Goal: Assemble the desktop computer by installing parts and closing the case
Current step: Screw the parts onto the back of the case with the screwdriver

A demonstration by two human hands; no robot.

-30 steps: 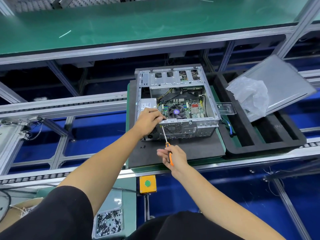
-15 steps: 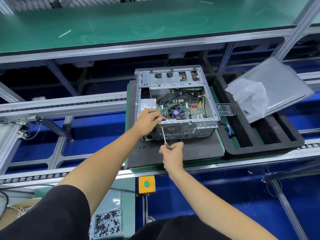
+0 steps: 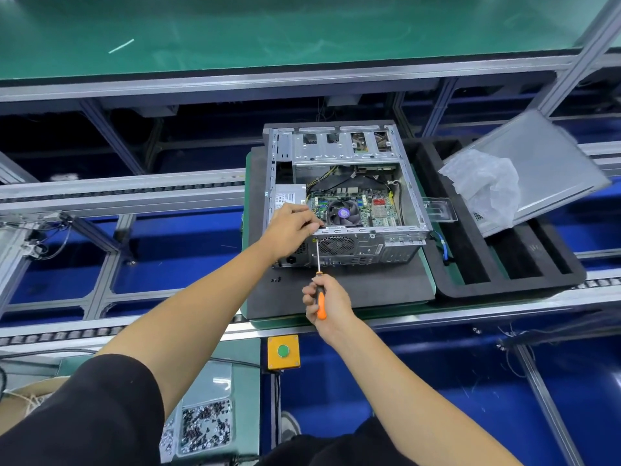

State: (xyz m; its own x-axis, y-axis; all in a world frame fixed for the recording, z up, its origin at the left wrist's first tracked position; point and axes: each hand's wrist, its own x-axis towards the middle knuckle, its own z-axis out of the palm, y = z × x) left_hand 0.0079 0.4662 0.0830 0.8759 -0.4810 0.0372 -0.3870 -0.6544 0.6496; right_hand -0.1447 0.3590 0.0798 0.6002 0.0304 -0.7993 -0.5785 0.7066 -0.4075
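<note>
Left hand (image 3: 290, 227) pinches the near rim of the open computer case (image 3: 346, 196), likely steadying it on the black mat (image 3: 369, 290), toward the mat's far side. Right hand (image 3: 327, 301) wraps the orange-handled screwdriver (image 3: 318, 264), shaft running near-to-far, tip against the case's rear panel by the fan grille. Further right, the side panel (image 3: 544, 163) leans on the foam tray (image 3: 504, 284), waiting.

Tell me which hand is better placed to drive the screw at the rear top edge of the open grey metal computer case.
The right hand: it grips the orange-handled screwdriver, whose tip meets the open grey metal computer case at that edge. The left hand rests there, curled over the edge.
</note>
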